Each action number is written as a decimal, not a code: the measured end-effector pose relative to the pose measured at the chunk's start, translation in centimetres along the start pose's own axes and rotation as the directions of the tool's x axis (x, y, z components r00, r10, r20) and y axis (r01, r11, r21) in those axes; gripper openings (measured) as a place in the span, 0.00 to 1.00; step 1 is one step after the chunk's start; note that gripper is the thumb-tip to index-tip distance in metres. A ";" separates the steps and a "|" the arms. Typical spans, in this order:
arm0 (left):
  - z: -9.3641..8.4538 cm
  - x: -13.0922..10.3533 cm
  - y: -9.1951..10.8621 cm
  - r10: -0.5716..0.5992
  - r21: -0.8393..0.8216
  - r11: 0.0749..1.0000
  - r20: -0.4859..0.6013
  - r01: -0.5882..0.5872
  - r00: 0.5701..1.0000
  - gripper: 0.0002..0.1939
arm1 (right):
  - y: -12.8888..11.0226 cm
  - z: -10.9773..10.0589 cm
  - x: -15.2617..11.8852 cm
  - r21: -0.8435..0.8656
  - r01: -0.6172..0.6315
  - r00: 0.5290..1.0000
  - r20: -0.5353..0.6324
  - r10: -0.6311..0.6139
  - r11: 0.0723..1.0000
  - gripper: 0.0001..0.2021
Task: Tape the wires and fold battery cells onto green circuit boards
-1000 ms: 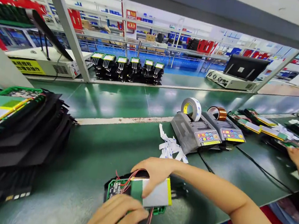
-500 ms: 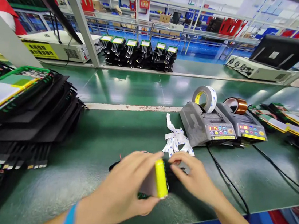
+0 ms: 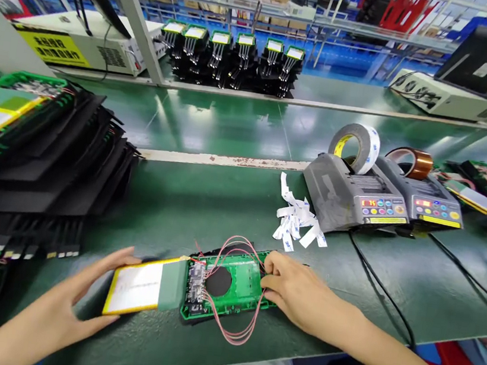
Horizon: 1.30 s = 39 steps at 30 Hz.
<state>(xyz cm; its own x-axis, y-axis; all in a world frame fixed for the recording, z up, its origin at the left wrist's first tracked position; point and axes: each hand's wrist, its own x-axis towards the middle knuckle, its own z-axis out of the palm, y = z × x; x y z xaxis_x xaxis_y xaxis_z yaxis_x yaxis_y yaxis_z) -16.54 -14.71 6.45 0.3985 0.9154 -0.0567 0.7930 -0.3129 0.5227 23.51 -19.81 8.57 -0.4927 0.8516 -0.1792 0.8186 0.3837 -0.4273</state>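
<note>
A flat battery pack [image 3: 135, 288], white with yellow edges and a green band, lies face up beside a green plastic case [image 3: 236, 286]. Thin wires join the two. A small circuit board [image 3: 196, 287] sits at the case's left end, near a round black pad [image 3: 218, 281]. Pink wires [image 3: 232, 339] loop out over both long sides. My left hand [image 3: 86, 287] has its fingers spread around the battery's left end, fingertips by its edges. At the case's right end, my right hand [image 3: 296, 294] is closed in a pinch; what lies between its fingertips is hidden.
White tape strips [image 3: 295, 219] lie behind the case. Two tape dispensers [image 3: 354, 191] with rolls and cables stand at right. Black panels with green cases [image 3: 48, 169] are stacked at left. More assemblies [image 3: 232, 61] stand on the far shelf. The table's front edge is close.
The battery, held tilted up in my left hand before, now lies flat left of the case. My left hand has moved left and opened. The view has tipped down.
</note>
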 end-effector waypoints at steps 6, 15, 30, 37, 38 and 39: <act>2.1 1.2 7.3 0.323 0.090 0.937 0.147 -0.337 0.935 0.28 | 0.8 1.7 -0.6 0.169 0.058 0.989 -0.147 -0.033 0.984 0.06; 5.2 6.1 14.1 0.408 -0.275 0.909 0.436 -0.314 0.802 0.11 | 2.1 3.0 -0.6 0.419 0.181 0.960 -0.273 -0.067 0.890 0.03; 4.2 4.2 11.0 0.493 -0.012 0.837 0.449 -0.547 0.745 0.23 | 3.8 2.3 -0.7 0.314 0.416 0.900 -0.274 -0.338 0.853 0.11; 5.2 4.1 13.7 0.482 0.285 0.646 0.567 -0.708 0.668 0.22 | 4.9 1.2 -0.6 0.130 0.506 0.863 -0.088 -0.498 0.853 0.14; 5.1 4.4 14.1 0.462 0.283 0.647 0.593 -0.708 0.659 0.22 | 5.0 1.1 -0.5 0.105 0.518 0.855 -0.073 -0.513 0.849 0.14; 5.0 4.8 14.5 0.436 0.272 0.660 0.621 -0.700 0.651 0.22 | 5.1 0.9 -0.4 0.081 0.527 0.850 -0.058 -0.524 0.846 0.13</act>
<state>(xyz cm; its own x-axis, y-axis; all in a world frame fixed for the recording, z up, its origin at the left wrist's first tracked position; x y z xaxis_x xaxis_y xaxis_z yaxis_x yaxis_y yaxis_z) -0.86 -16.11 9.51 0.8913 0.3026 -0.3377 0.3694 -0.9165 0.1535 27.56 -18.53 5.65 -0.8306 0.5431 0.1229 0.4088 0.7446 -0.5277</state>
